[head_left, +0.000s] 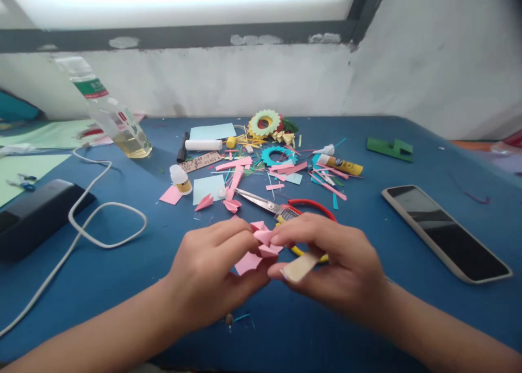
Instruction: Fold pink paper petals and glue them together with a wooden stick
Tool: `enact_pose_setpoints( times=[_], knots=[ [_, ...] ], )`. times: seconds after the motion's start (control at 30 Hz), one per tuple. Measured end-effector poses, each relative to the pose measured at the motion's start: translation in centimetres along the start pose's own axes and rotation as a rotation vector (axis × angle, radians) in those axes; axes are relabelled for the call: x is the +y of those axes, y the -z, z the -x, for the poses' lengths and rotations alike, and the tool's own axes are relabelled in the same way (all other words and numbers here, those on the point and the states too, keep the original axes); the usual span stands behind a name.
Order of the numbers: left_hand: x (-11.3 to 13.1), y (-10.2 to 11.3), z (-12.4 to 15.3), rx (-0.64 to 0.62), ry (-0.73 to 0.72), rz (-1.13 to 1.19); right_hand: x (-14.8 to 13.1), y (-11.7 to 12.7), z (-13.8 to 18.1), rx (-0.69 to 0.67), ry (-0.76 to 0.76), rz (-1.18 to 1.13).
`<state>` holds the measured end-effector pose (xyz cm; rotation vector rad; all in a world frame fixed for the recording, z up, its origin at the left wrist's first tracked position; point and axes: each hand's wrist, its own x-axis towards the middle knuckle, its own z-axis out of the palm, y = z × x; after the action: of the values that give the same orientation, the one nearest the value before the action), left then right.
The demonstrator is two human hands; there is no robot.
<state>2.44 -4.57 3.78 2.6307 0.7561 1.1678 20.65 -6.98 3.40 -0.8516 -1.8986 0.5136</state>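
Pinching pink folded paper (265, 237) between thumb and fingers of the left hand (212, 259), at the lower middle of the frame; touching its right side with the right hand's (345, 259) index fingertip. Pointing one flat flap to the lower left, with a long axis seemingly slanting that way, though partly hidden by fingers. Also grasping a tan strip (300, 268) in the right hand, lengthwise from lower left to upper right. Just above, near centre, scissors (269, 205) with blades toward upper left.
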Motion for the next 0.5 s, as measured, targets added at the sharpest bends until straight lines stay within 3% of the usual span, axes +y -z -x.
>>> enact_pose_setpoints(
  times=[0.17, 0.33, 0.4, 0.5],
  knots=[
    [-0.11, -0.06, 0.34, 0.020, -0.110, -0.135, -0.45, -0.57, 0.08, 0.010, -0.366, -0.151],
    [0.05, -0.20, 0.61, 0.015, -0.175, -0.216, -0.48, -0.67, -0.04, 0.021, -0.524, -0.285],
    [0.17, -0.06, 0.53, 0.022, -0.168, -0.190, -0.42, -0.64, -0.09, 0.022, -0.586, -0.372],
    [0.33, 0.22, 0.28, 0.093, -0.048, -0.045, -0.42, -0.58, -0.23, 0.032, -0.705, -0.488]
  ],
)
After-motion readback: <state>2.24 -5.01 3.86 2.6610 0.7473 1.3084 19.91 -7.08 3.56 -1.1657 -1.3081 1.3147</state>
